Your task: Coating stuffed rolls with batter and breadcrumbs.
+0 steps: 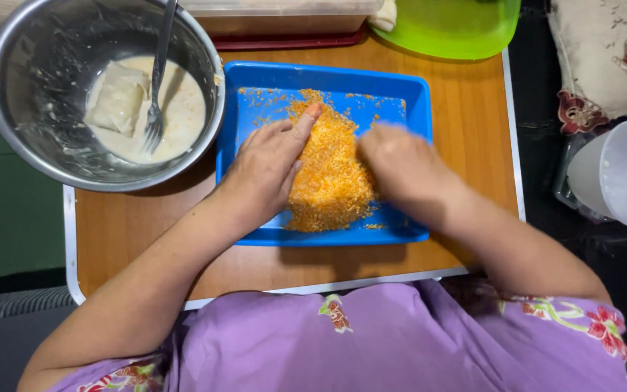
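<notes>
A heap of orange breadcrumbs (332, 170) lies in a blue rectangular tray (400, 91) that sits near the middle of a small wooden table (473, 131). The left hand (266, 170) lies flat and open against the left flank of the heap, fingers straight and pointing toward the tray's far edge, its forefinger dusted with crumbs. The right hand (400, 167) presses against the heap's right flank, so the crumbs sit squeezed between the two palms; it is blurred, and whether its fingers curl or lie loose cannot be told. Loose crumbs scatter toward the tray's far-left corner. At the table's far-left corner stands a steel bowl (30, 109) of pale batter, holding a folded wrapper parcel (116, 98) and a fork (157, 87). A green plastic lid (448, 29) overhangs the far edge.
</notes>
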